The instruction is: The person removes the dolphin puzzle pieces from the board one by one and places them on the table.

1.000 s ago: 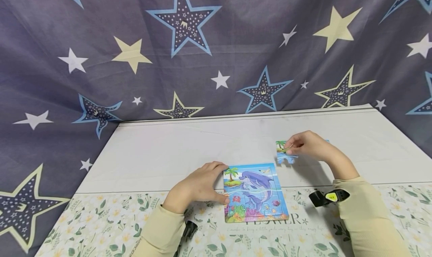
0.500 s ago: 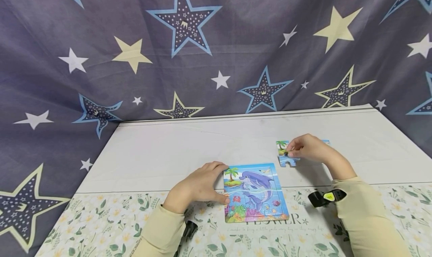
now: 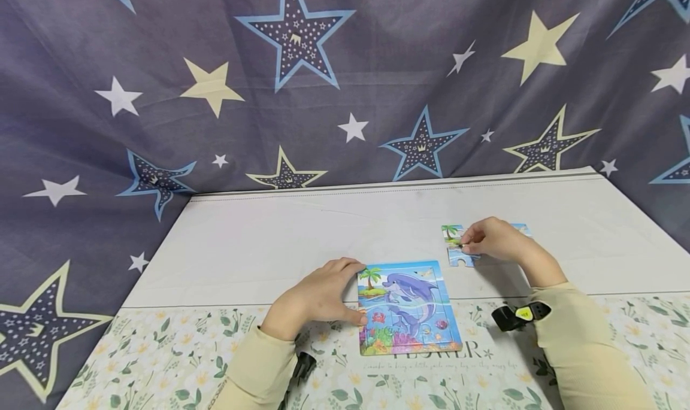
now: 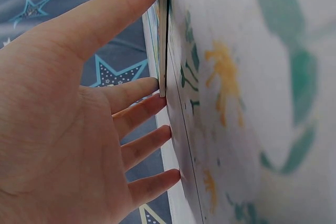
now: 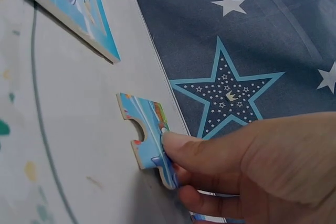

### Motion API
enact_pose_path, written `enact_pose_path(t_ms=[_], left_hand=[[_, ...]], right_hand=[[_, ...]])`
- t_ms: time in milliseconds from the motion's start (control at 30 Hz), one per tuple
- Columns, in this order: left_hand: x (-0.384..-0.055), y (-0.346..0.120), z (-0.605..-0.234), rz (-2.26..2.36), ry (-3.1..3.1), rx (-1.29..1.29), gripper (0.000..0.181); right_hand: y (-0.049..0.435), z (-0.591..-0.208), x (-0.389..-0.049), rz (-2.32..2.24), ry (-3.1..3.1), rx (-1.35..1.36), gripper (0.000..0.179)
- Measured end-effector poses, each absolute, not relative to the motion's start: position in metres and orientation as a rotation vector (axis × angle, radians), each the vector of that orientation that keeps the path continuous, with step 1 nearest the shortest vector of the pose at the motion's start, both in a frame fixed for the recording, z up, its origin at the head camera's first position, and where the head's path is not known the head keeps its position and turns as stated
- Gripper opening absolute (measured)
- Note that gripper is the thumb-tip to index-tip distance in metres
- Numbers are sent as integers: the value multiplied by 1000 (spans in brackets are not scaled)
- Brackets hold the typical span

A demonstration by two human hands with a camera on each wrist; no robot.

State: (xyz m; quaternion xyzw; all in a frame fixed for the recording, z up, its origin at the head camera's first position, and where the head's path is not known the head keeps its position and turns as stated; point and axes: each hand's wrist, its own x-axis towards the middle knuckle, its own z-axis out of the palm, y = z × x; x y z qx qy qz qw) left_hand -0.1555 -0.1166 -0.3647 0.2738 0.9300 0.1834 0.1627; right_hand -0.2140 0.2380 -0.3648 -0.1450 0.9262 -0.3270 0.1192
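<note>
1. Two hands in view; count of puzzle areas on white surface (image 3: 302, 236): at least three.
2. Left hand (image 3: 323, 290): spread, with thumb and index finger touching left edge of dolphin board (image 3: 409, 305).
3. Right hand (image 3: 496, 237): pinches notched piece (image 5: 149, 121) between thumb and fingers; contact with surface, cannot tell.
4. Dolphin board: lies flat, near side, partly over floral cloth (image 3: 162, 350).
5. Notched piece: far and right of board, just beside palm-tree piece (image 3: 450, 233).
6. Blue section (image 3: 521, 227): partly hidden beyond right hand.
</note>
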Motion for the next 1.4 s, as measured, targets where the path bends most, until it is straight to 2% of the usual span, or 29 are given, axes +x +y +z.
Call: enact_pose_path(t_ms=[633,800,1400], left_hand=[[-155,-116,-363,526,2650,780,94],[-155,-116,-364,523,2650,777,95],[-154,-116,-365,518,2657,773,95]], right_hand=[[237,-364,-217,-912,2771,-403,12],[233,-363,-216,-955,2773,-422,16],[194,-350,-203,-1026,2681,-553,11]])
